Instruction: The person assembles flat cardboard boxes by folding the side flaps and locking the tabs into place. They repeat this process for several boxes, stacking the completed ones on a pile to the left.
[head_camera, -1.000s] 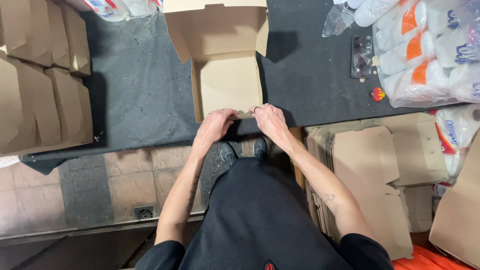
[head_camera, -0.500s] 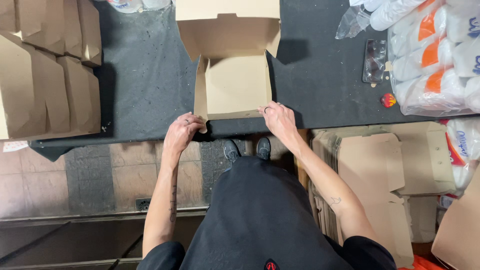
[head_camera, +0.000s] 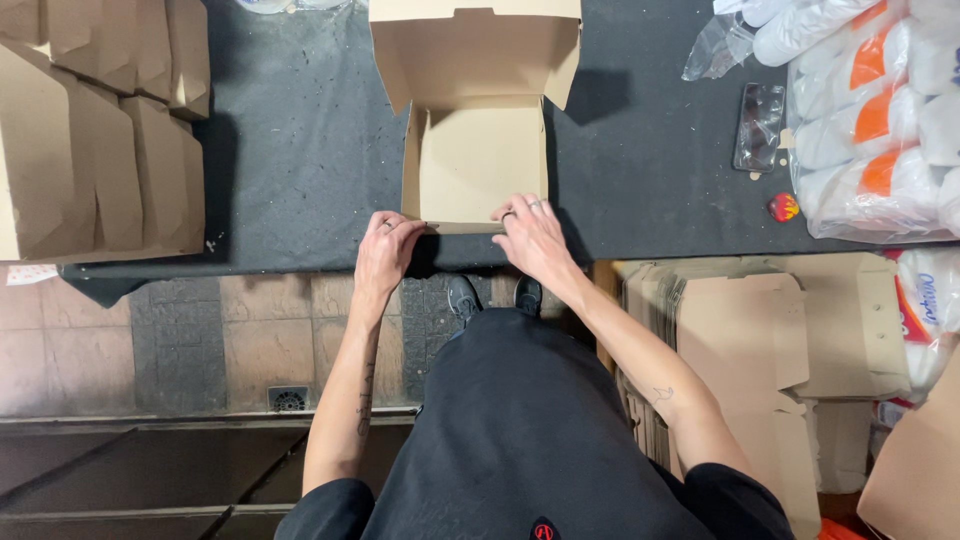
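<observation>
Both hands had spread apart vs a sec earlier, when they sat together at the middle of the box's near edge; now each was out at a corner. The box itself had also moved closer to you on the mat, lid flap w/ side tabs standing up behind it.

Your left hand (head_camera: 388, 252) lay palm down at the near-left corner of the cardboard box (head_camera: 478, 160), fingers bent, tips pressing the front wall's top edge. Not clamped round anything, just pushing on the board. Your right hand (head_camera: 531, 237) did the same at the near-right corner, fingers loosely curled over the edge, thumb side toward the box inside.

Box sat open at the near edge of the dark mat (head_camera: 300, 150), centre of the bench. Left on the mat: rows of folded boxes (head_camera: 100, 130). Right, farther out: bagged cup stacks (head_camera: 870, 120), a phone (head_camera: 759, 127) lying beside them. Flat box blanks (head_camera: 760, 330) were stacked below the bench on your right.
</observation>
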